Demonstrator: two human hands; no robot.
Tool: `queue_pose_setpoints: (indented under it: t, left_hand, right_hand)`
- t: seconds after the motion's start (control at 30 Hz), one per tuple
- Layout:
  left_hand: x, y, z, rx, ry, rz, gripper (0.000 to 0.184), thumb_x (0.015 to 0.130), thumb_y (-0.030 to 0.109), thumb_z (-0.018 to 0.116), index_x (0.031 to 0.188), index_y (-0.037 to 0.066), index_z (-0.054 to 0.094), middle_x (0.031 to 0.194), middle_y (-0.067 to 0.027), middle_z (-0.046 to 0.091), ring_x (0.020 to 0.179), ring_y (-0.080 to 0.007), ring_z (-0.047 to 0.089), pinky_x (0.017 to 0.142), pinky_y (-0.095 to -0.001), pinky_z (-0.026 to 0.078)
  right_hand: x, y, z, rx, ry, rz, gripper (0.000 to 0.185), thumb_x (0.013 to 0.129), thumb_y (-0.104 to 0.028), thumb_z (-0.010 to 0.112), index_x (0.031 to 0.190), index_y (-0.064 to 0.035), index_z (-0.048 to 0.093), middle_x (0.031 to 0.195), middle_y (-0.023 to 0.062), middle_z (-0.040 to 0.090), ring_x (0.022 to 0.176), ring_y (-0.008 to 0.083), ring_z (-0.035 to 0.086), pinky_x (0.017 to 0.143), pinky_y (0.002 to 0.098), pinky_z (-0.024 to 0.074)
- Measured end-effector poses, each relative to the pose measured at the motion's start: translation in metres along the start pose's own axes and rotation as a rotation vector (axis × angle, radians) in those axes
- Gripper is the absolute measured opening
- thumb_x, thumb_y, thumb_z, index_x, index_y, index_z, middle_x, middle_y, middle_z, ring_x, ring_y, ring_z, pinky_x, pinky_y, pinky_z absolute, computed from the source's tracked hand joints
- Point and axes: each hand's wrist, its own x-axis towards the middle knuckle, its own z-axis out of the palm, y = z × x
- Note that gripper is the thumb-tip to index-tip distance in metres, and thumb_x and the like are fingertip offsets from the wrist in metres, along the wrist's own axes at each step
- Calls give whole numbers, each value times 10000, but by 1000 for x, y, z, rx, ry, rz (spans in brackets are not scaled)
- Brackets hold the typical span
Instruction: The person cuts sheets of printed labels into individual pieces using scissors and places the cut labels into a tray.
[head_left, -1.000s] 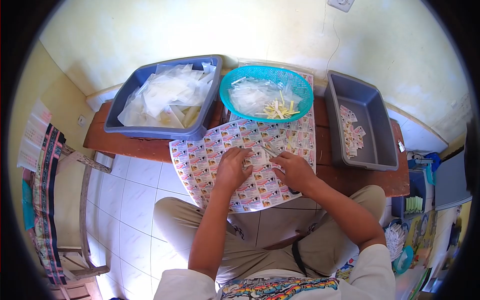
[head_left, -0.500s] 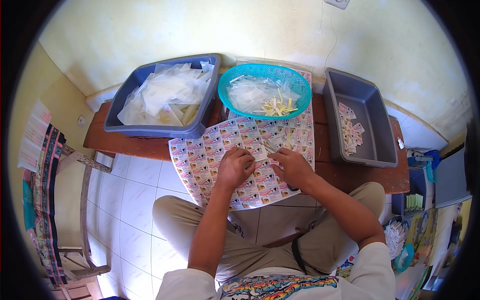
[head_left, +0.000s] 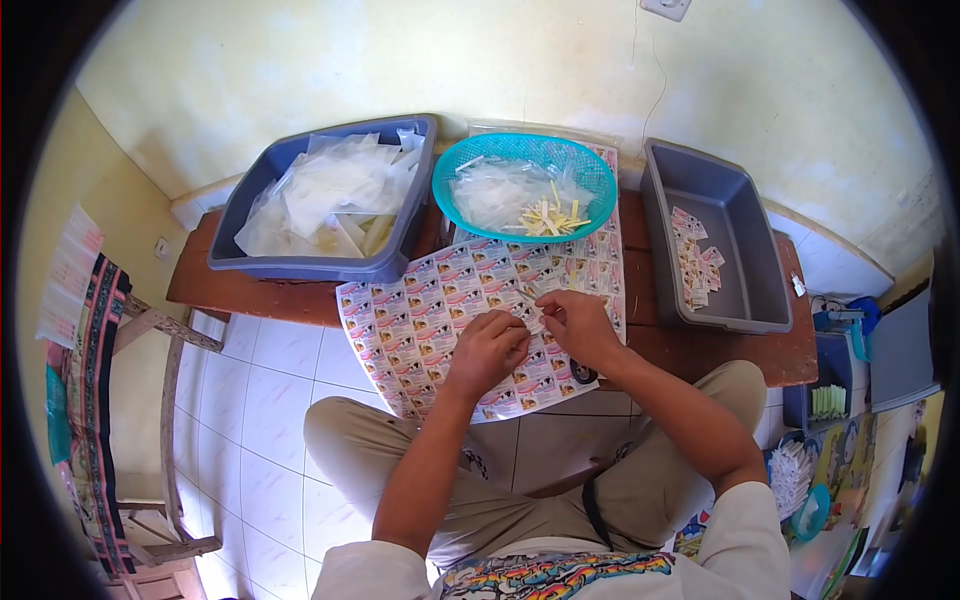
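My left hand is closed, its fingertips pinching a small pale piece between the two hands; its kind is too small to tell. Close by on the right, my right hand is curled around a pair of scissors. Their metal blades stick out past the fingertips toward the upper left, and a dark handle ring shows below the palm. Under both hands lies a large sheet printed with repeated small labels. The right fingertips are near the pale piece; whether they touch it I cannot tell.
A grey-blue tub of plastic bags stands at the left. Behind the hands, a turquoise basket holds clear packets and yellowish strips. At the right, a grey tub contains small printed packets. All rest on a brown wooden bench against the wall.
My left hand has moved right and slightly down, rolling over toward the right hand. My right hand has shifted slightly, and the scissor blades now point further left.
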Motion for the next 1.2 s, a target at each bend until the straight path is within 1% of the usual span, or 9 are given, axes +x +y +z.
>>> queue_pose_setpoints:
  t: [0.03, 0.13, 0.2, 0.3, 0.4, 0.53, 0.9, 1.13, 1.2]
  left_hand:
    - [1, 1, -1, 0, 2, -1, 145, 795, 51, 845, 911, 75, 761, 993, -34, 749, 1001, -253, 736, 904, -394, 600]
    - [7, 8, -7, 19, 5, 12, 241, 799, 68, 856, 1022, 78, 764, 1116, -60, 748, 1099, -284, 723, 973, -422, 581]
    - [14, 15, -11, 14, 50, -60, 406, 798, 91, 875, 1183, 85, 746, 1283, -97, 724, 1199, -320, 693, 1055, -458, 542]
    - [25, 17, -12, 14, 54, -87, 531, 790, 117, 897, 1289, 79, 719, 1387, -121, 693, 1263, -345, 663, 1098, -478, 512]
    - [37, 21, -15, 7, 56, -119, 573, 790, 127, 905, 1324, 63, 706, 1384, -122, 702, 1267, -346, 658, 1104, -483, 506]
    - [55, 18, -24, -43, -5, -114, 572, 798, 130, 902, 1330, 51, 704, 1362, -119, 715, 1270, -342, 655, 1102, -484, 506]
    - [106, 26, -43, -28, -137, 88, 497, 800, 118, 916, 1273, 79, 765, 1365, -95, 746, 1250, -342, 692, 1076, -457, 560]
    - [104, 27, -33, -109, -110, 17, 488, 813, 123, 924, 1271, 62, 765, 1347, -113, 752, 1221, -336, 710, 1025, -437, 593]
    - [99, 25, -29, -164, -113, -34, 441, 825, 150, 905, 1235, 57, 775, 1354, -116, 744, 1244, -344, 689, 1082, -466, 554]
  right_hand:
    - [1, 0, -1, 26, 1, 20, 283, 917, -16, 798, 1190, 37, 747, 1027, 193, 786, 831, 239, 792, 741, 343, 628]
    - [2, -3, -4, 142, 62, 91, 277, 913, -47, 804, 1180, 4, 755, 979, 166, 795, 837, 244, 804, 753, 352, 634]
    - [4, -3, -6, 169, 74, 102, 281, 921, -46, 800, 1194, 1, 751, 973, 150, 794, 830, 224, 802, 740, 345, 633]
    - [5, -8, -13, 254, 99, 142, 284, 943, -55, 791, 1217, 1, 746, 971, 120, 791, 825, 185, 796, 716, 324, 633]
    - [4, -21, -24, 370, 113, 178, 278, 974, -76, 777, 1238, 4, 741, 982, 94, 786, 840, 153, 788, 697, 299, 634]
    - [2, -25, -32, 494, 118, 197, 266, 1003, -94, 761, 1248, 8, 739, 1016, 86, 786, 871, 129, 779, 692, 278, 639]
    - [4, -32, -66, 461, 189, 177, 335, 987, -77, 782, 1315, -30, 730, 1045, 101, 801, 893, 120, 777, 703, 263, 621]
    - [2, -37, -74, 455, 210, 179, 377, 984, -61, 782, 1354, -47, 718, 1060, 122, 799, 903, 140, 786, 721, 276, 629]
    - [1, -34, -74, 426, 216, 175, 381, 980, -64, 784, 1355, -46, 718, 1052, 123, 802, 899, 143, 789, 722, 280, 629]
